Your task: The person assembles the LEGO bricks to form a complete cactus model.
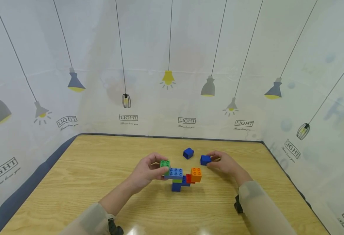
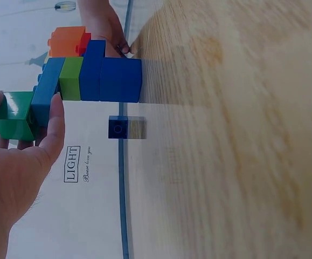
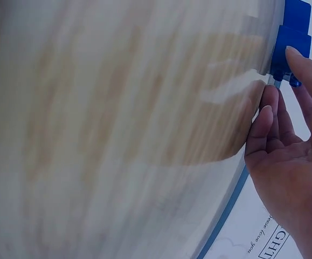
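My left hand [image 1: 146, 171] holds a toy-brick build by its green brick [image 1: 165, 164], with the thumb and fingers around that end. Beside the green brick is a lighter blue brick [image 1: 176, 172], on top of a lime green brick [image 2: 70, 79] and dark blue bricks [image 2: 121, 80]. Red bricks [image 1: 189, 178] and an orange brick [image 1: 196, 175] stick out on the build's right side. Farther right, my right hand [image 1: 223, 162] pinches a loose dark blue brick [image 1: 205, 160] between thumb and fingers. In the right wrist view, this brick's studs [image 3: 295, 81] face the palm.
Another dark blue brick [image 1: 188, 153] lies on the wooden table [image 1: 101, 160], just behind and left of the one in my right hand. A white sheet [image 1: 148, 58] printed with hanging lamps walls off the table's back and sides.
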A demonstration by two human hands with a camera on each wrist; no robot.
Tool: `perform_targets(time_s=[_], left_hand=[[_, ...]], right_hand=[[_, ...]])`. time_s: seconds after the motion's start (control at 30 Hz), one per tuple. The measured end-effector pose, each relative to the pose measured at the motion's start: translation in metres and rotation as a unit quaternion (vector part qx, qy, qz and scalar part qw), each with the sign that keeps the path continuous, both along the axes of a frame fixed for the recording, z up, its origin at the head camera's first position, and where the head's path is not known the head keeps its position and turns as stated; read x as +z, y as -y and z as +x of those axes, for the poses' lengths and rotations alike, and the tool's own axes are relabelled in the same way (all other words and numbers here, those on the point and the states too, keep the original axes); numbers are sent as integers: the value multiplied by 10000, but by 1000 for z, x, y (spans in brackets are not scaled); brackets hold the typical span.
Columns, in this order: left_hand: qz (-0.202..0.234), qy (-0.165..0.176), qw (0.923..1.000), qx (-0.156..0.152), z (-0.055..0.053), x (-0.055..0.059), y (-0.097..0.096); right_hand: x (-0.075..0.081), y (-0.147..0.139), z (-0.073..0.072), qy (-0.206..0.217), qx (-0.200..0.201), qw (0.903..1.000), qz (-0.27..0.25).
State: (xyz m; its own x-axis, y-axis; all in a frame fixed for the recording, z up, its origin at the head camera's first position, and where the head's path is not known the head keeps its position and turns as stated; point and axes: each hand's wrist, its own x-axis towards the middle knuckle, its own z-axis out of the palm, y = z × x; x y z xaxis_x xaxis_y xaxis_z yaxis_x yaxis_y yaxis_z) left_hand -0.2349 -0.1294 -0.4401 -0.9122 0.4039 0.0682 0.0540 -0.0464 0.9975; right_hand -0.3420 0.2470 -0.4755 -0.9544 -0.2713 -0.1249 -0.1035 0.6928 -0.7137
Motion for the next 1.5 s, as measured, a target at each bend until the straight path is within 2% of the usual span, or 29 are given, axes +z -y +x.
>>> perform_targets(time_s=[0.5,0.83,1.1,1.5], left_hand=[[6,61,10000,29,1,2,-1],[18,18,10000,9,1,1,-1],[-6,23,10000,8,2,2,-1],[15,31,10000,55,2,2,-1]], right_hand=[[4,-5,8,-236,15,9996,-122],[17,-6,19,-396,-24,9987,-327],[32,4,38,-778,91,9947,-661],[56,26,57,-1204,527,9831,-1277]])
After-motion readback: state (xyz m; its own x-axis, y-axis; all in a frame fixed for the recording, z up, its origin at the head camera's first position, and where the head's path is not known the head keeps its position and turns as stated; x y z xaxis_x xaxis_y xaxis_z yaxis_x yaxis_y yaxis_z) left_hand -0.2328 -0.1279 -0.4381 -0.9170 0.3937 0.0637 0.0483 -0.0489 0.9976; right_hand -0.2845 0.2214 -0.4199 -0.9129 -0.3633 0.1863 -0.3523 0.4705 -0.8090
